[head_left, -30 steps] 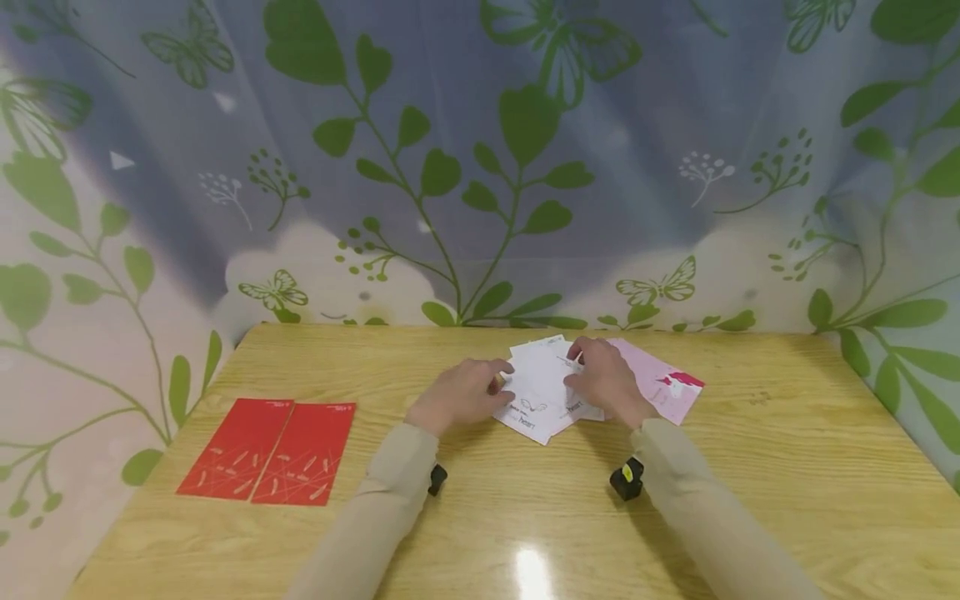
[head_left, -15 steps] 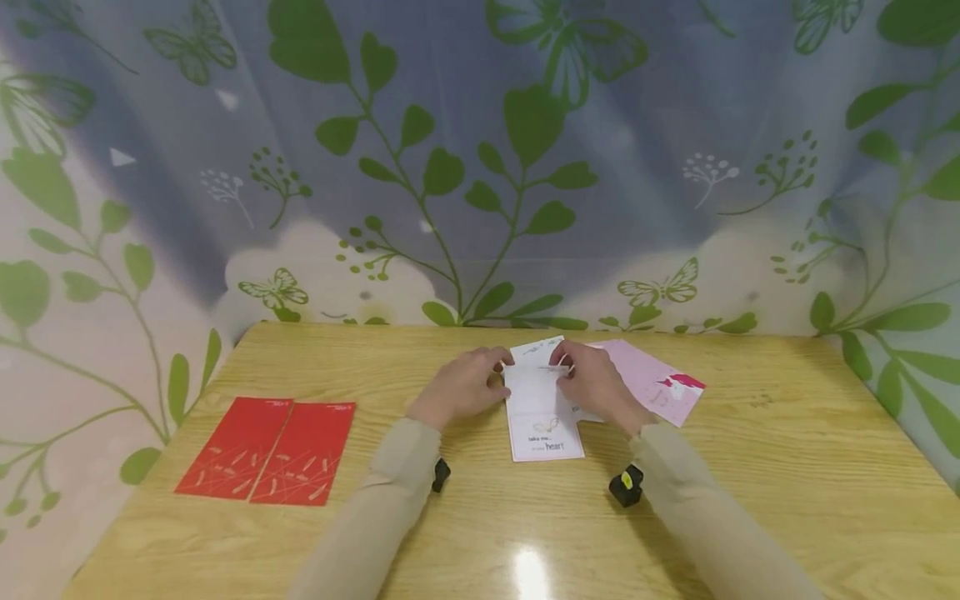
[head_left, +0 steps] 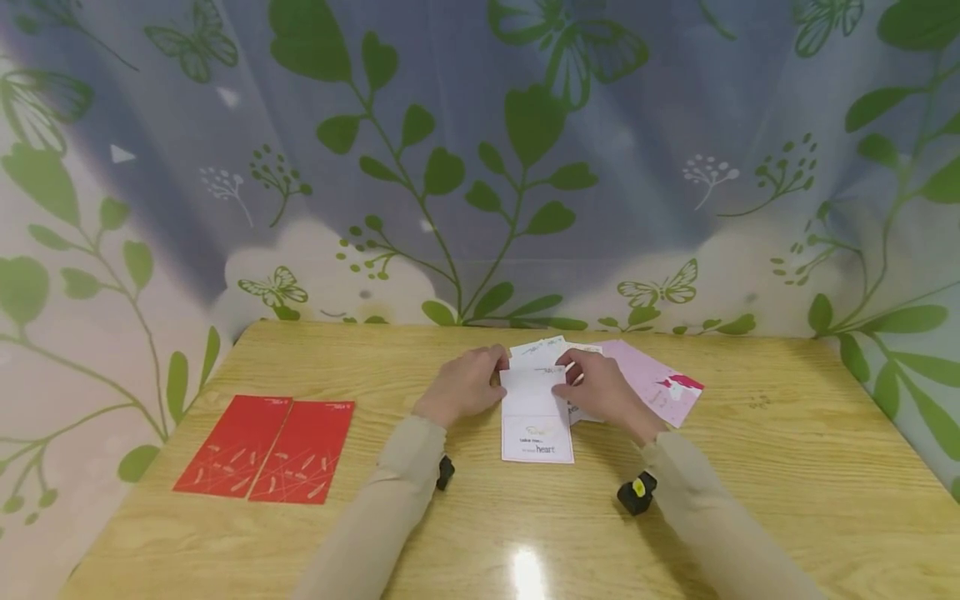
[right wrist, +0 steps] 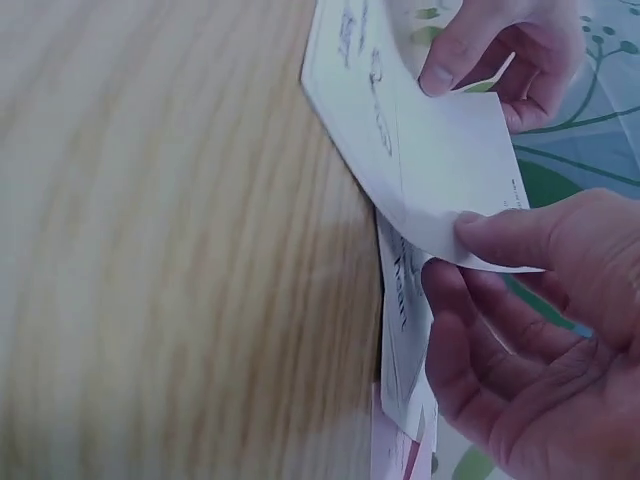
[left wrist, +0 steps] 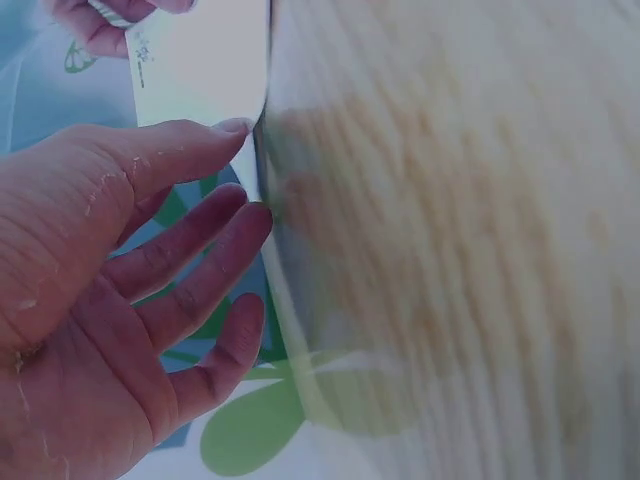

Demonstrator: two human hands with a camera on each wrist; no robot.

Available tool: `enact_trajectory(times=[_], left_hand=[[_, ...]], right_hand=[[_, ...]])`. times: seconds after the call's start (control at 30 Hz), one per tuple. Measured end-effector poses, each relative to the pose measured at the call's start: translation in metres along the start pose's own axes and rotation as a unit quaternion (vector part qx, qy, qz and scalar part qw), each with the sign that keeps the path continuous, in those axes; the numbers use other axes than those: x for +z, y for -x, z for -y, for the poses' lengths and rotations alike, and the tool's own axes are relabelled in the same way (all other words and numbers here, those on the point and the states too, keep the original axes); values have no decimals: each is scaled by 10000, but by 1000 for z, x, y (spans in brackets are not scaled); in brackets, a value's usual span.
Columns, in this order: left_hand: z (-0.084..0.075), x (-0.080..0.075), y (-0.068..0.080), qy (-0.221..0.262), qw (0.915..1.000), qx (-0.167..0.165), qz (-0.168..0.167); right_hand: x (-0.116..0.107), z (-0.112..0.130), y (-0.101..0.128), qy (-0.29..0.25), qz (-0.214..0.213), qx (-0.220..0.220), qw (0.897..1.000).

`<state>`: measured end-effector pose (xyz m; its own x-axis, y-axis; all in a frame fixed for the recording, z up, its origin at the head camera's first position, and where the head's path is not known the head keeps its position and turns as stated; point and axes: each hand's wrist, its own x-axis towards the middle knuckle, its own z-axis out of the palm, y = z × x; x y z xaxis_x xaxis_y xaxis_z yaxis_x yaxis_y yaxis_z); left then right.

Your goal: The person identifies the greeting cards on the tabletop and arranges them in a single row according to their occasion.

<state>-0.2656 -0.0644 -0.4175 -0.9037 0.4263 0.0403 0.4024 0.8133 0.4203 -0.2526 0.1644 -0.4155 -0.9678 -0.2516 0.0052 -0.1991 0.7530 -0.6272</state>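
A white card with a creased lower part and a print ending in "heart" sits upright to the head view, in front of the other cards. My left hand pinches its left edge, thumb on the near face. On the opposite edge, my right hand holds it between thumb and fingers. The right wrist view shows this card bending upward, the thumb on its face. Beneath and behind are more white cards, partly hidden. A pink card with a darker pink and white picture lies to their right.
Two red printed envelopes lie side by side on the left of the wooden table. A curtain with leaves and butterflies hangs behind the table's far edge. Each wrist carries a small black device.
The white card has come out of the fanned pile toward me and turned straight, its lower part now in front of the others. Both hands stay on its sides, shifted slightly.
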Motion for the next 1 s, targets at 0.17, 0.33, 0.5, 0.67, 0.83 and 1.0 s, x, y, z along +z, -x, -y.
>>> enact_trajectory(times=[0.17, 0.33, 0.5, 0.67, 0.83, 1.0], left_hand=[[5, -4, 5, 828, 9965, -108, 22], [12, -6, 12, 1843, 9827, -127, 140], [15, -9, 20, 2408, 9701, -117, 284], [16, -11, 24, 2625, 9644, -176, 279], [17, -12, 27, 2721, 9618, -304, 55], [17, -16, 32, 2965, 9541, -412, -112]], right_hand=[[0, 0, 6, -1083, -83, 314, 9936], [-1, 4, 10, -2209, -155, 741, 9724], [-2, 6, 11, -2841, -312, 984, 9532], [-3, 8, 11, -3211, -390, 1105, 9398], [-3, 9, 13, -3489, -236, 1063, 9308], [2, 10, 19, -3170, 98, 891, 9442]])
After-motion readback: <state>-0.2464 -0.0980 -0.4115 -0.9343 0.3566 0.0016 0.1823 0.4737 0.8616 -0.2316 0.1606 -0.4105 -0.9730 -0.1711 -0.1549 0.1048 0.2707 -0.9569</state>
